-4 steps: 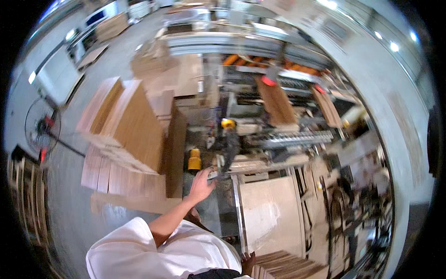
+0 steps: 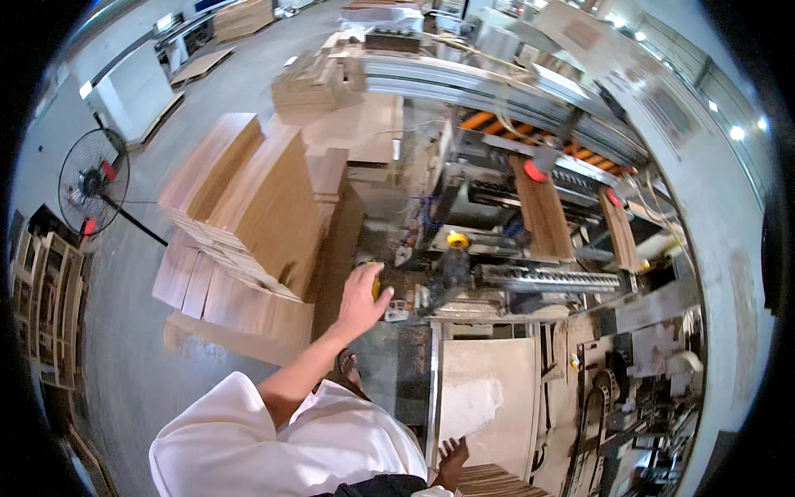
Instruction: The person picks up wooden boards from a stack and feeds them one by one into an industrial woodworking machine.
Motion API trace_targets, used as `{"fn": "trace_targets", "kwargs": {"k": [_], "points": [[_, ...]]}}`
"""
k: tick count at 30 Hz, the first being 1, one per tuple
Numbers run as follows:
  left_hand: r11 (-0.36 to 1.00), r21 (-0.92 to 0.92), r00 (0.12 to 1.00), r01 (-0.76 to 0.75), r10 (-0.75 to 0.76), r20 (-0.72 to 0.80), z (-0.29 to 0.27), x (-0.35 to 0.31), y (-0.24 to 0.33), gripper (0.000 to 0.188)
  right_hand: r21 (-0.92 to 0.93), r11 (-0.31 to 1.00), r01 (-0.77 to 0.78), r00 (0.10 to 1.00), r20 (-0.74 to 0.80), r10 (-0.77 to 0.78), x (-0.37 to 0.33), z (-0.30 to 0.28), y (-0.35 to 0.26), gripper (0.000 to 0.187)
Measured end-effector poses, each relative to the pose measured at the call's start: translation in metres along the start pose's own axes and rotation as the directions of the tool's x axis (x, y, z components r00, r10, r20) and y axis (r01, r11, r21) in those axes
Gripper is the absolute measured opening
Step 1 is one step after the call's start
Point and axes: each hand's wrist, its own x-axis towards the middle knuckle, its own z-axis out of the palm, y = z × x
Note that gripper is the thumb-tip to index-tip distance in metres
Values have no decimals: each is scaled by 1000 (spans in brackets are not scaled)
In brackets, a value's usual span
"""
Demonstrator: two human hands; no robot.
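My left hand reaches forward with its thumb and fingers apart. A small yellow object shows in the gap between them, mostly hidden behind the hand; whether they touch I cannot tell. Just right of the thumb is a small grey-white fitting at the machine's corner. My right hand is low in the picture with its fingers spread, beside a stack of brown wood-grain strips and over the edge of a pale board. Nothing shows in that hand.
Tall stacks of wood-grain panels stand to my left, with a floor fan beyond. Ahead, the machine holds two brown boards under red suction cups. A yellow-topped post rises near its corner. Chains and rails lie right.
The view has swung left, so the scene sits farther right. My left hand has gone from beside the grey-white fitting to in front of the yellow object. My right hand shows more fully.
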Motion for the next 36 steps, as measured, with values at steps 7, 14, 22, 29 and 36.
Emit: {"fn": "trace_targets", "kwargs": {"k": [7,14,22,29,36], "points": [[993,-51,981,109,-115,-158,-78,65,-75,38,63,983,170,978,113,-177,2,141,-89,49],[912,-175,928,370,-373,18,-86,-1,-123,30,220,904,367,868,267,-418,28,239,-260,44],[850,-210,874,484,-484,55,-79,-31,-132,26,247,839,485,842,125,-524,83,290,-418,58],[887,-253,909,387,-413,-58,-21,49,-67,27,210,898,386,889,177,-423,138,309,-458,58],[988,-153,986,16,10,167,120,157,45,42,482,819,310,792,346,-503,161,313,-468,36]]}}
